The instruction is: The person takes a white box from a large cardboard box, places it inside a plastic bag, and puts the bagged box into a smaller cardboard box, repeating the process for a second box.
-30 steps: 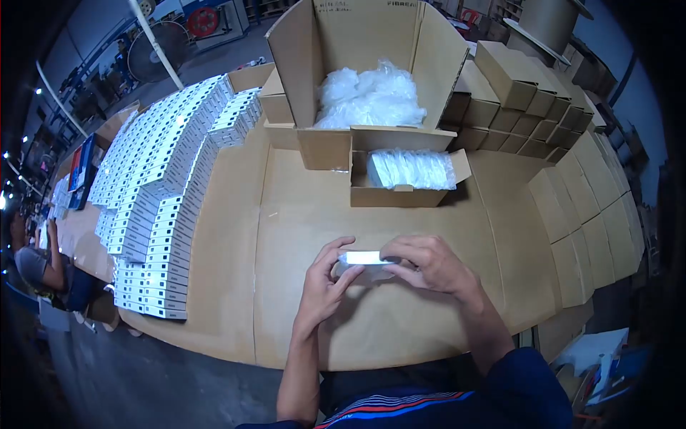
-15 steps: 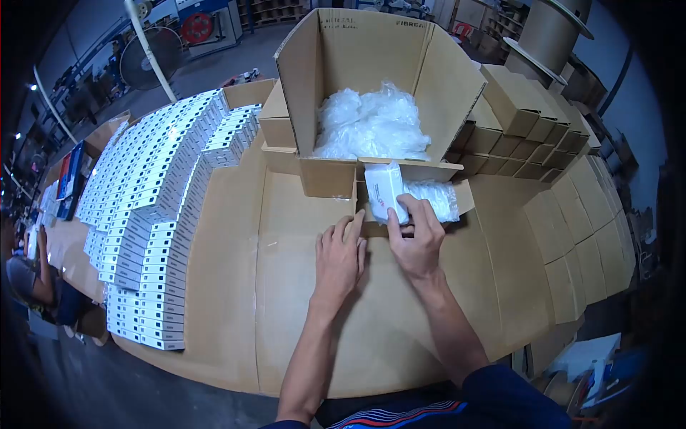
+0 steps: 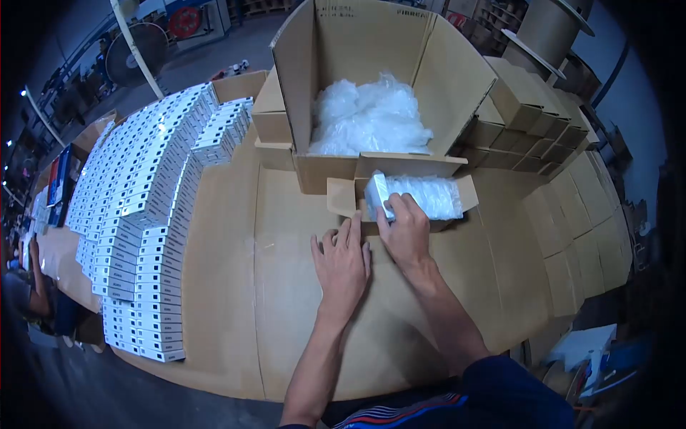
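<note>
My right hand (image 3: 404, 232) grips a small white box wrapped in clear plastic (image 3: 377, 195) and holds it at the left end of a low open carton (image 3: 344, 198). Several more wrapped white boxes (image 3: 429, 196) stand in a row in that carton. My left hand (image 3: 342, 263) lies flat on the cardboard-covered table (image 3: 286, 286), fingers together, its fingertips against the carton's front wall. It holds nothing.
A tall open carton (image 3: 314, 79) with clear plastic bags (image 3: 371, 118) stands behind. Rows of white boxes (image 3: 150, 193) cover the table's left side. Brown folded cartons (image 3: 564, 186) are stacked on the right. Another person (image 3: 21, 286) sits at far left.
My right hand has pushed the wrapped white box down into the low carton's left end. My left hand has slid a little forward, flat on the table.
</note>
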The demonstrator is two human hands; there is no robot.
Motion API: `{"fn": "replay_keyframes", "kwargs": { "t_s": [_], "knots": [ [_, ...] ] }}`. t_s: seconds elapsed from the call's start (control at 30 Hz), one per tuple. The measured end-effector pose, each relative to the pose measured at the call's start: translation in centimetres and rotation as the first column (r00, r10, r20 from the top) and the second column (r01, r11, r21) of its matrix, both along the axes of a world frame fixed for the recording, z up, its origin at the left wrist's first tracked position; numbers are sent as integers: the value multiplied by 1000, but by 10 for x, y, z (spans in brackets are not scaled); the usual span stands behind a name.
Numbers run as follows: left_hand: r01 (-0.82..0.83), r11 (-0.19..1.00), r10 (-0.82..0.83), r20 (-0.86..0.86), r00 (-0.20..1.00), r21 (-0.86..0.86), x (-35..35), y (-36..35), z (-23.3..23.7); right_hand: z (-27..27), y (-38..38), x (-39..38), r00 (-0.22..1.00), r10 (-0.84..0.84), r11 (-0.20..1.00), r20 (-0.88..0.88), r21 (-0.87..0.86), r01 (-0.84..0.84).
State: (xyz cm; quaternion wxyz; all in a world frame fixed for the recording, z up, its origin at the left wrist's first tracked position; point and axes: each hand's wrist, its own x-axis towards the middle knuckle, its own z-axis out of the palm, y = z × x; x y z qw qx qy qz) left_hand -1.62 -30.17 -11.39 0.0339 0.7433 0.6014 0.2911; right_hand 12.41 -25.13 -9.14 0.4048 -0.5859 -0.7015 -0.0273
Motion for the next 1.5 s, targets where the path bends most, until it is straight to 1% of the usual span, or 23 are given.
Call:
{"fn": "replay_keyframes", "kwargs": {
  "t_s": [0.17,0.27,0.3,0.37,0.4,0.43,0.47,0.5,0.6,0.7,0.73,0.8,0.83,0.93,0.97,1.0,1.1,1.2,1.23,1.33,1.37,1.47,1.5],
  "knots": [
    [5,1000,-7,86,996,24,0,-1,-6,1,-1,-10,988,-115,978,99,-161,130],
    [-2,1000,2,108,994,-3,3,-3,-4,-2,-1,-10,978,-119,971,172,-185,151],
    [10,1000,-12,103,995,21,3,-4,-6,0,-4,-9,985,-102,975,142,-183,127],
    [57,998,-56,114,992,-9,-3,-13,-2,4,-14,-9,981,-107,939,162,-307,153],
    [53,998,-49,121,991,-26,-10,-18,1,7,-23,-13,979,-125,939,160,-299,168],
    [35,999,-28,171,985,-39,-18,-22,6,2,-28,-10,978,-102,936,182,-314,156],
    [16,999,-5,220,976,-50,-27,-26,11,-1,-32,-10,980,-78,941,181,-312,133],
    [-24,1000,22,249,968,3,-36,-29,16,4,-39,-12,976,-42,955,212,-277,102],
    [-201,980,190,284,940,10,-89,-37,34,25,-40,-49,999,-2,997,-40,-74,-1],
    [-442,893,403,278,872,91,-145,-43,39,39,-27,-85,958,278,958,-70,-51,-281],
    [-506,853,457,285,843,128,-163,-41,44,43,-20,-99,925,372,925,-74,-55,-377],
    [-567,802,500,305,810,191,-195,-38,48,46,-5,-132,823,566,817,-52,-103,-568],
    [-595,772,519,318,794,226,-210,-32,51,45,4,-151,776,626,768,-83,-110,-631],
    [-545,773,437,350,829,324,-255,-9,62,34,32,-216,614,772,601,-167,-123,-790],
    [-537,740,441,310,842,406,-266,1,61,32,42,-239,565,805,555,-184,-106,-825],
    [-537,740,450,296,843,404,-277,10,61,35,50,-258,517,832,509,-202,-92,-856],
    [-539,747,472,259,843,390,-299,27,69,54,67,-304,439,894,439,-91,-24,-898],
    [-551,769,511,208,834,323,-313,34,63,64,86,-331,446,894,447,35,-37,-894],
    [-569,755,522,226,823,327,-314,34,61,64,89,-335,440,895,445,72,-62,-894],
    [-561,744,525,202,827,364,-315,29,58,56,94,-341,432,895,442,107,-86,-893],
    [-552,736,506,222,833,392,-317,27,55,54,96,-340,424,899,434,108,-111,-894],
    [-547,729,541,142,829,411,-324,23,53,58,95,-337,436,893,449,111,-197,-871],
    [-561,709,557,147,817,427,-326,26,51,59,93,-336,437,893,449,106,-235,-862]
  ]
}}
